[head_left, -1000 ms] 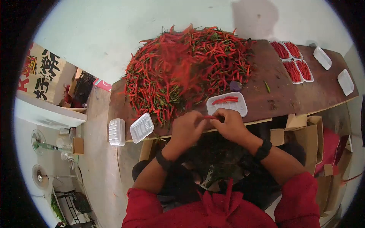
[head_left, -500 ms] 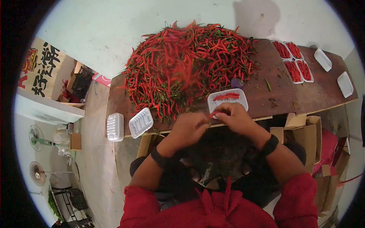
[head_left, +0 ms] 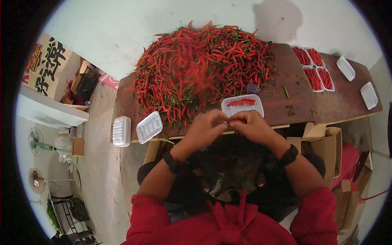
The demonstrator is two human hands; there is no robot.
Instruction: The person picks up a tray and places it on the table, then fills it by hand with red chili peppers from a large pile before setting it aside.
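Red chili peppers (head_left: pixel 241 121) show in the fingers of my right hand (head_left: pixel 255 127), which is closed on them at the table's front edge. My left hand (head_left: pixel 205 130) is beside it, thumb and fingertips pinched together at the left end of these chilies; what is in that pinch is too small to make out. Just behind my hands, a white ribbed tray (head_left: pixel 253 108) holds a few red chilies (head_left: pixel 241 101) along its far side. A large heap of red chilies with green stems (head_left: pixel 204 67) covers the table beyond.
Filled chili trays (head_left: pixel 313 76) stand together at the right, with white trays (head_left: pixel 346 68) farther along. At the left edge are stacked trays (head_left: pixel 121 131) and a tilted tray (head_left: pixel 149 127). A purple object (head_left: pixel 253 88) and a green chili (head_left: pixel 286 92) lie on the table (head_left: pixel 281 109). Cardboard boxes (head_left: pixel 326 149) stand below.
My left hand has come closer to my right, its fingertips now meeting the chilies' end. The right hand keeps its grip. The whole view has shifted slightly.
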